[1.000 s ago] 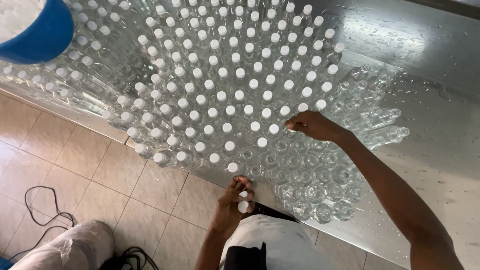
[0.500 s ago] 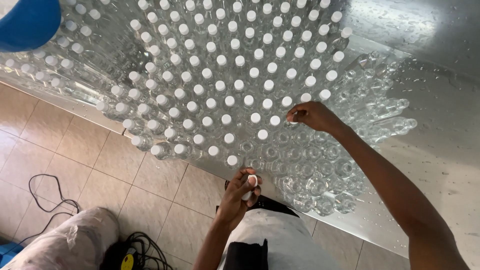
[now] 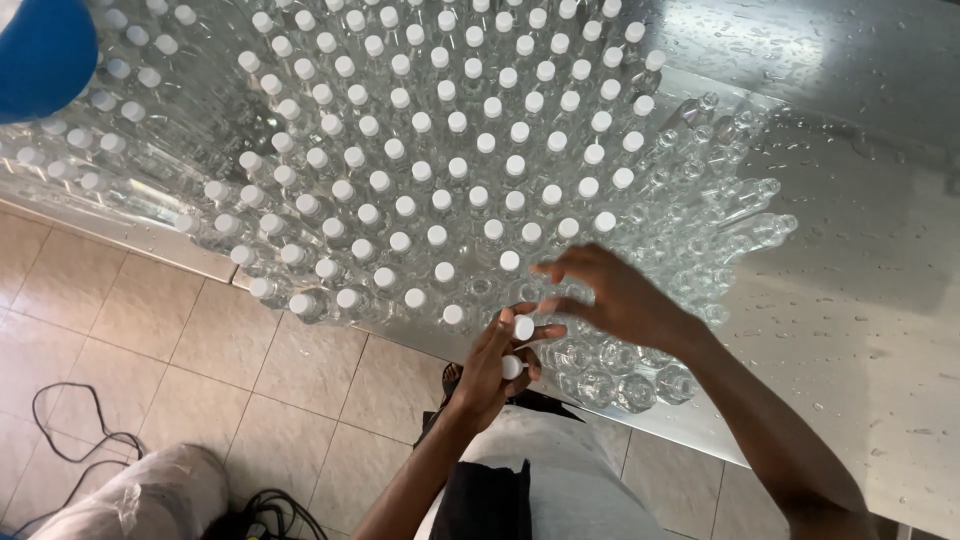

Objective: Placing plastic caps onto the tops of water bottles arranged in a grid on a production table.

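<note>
Nearest the viewer, a clear plastic bag (image 3: 140, 495) lies on the tiled floor (image 3: 200, 380) at lower left, with a black cable (image 3: 70, 430) looped just beside it. The person stands against the front edge of a wet stainless-steel table (image 3: 860, 330). The left hand (image 3: 495, 365) is raised at the table edge with the fingers curled together around small white caps (image 3: 522, 328); two caps show, one between the fingertips and one lower against the palm, and whether more sit inside the hand cannot be told. The right hand (image 3: 615, 295) hovers just above and beside the left, fingers spread apart and holding nothing that can be seen; motion blur makes the fingertips indistinct. Directly beneath and to the right of both hands stands a group of uncapped clear bottles (image 3: 640, 375), open necks up, running along the right margin of the batch. Beyond the hands, the capped bottles (image 3: 440, 160) form a dense block of clear plastic bottles with white tops, packed touching one another and covering most of the table toward the far side. At the far upper left, a blue rounded container (image 3: 40, 55) intrudes into view, apparently close to the camera; its full shape is cut off.
</note>
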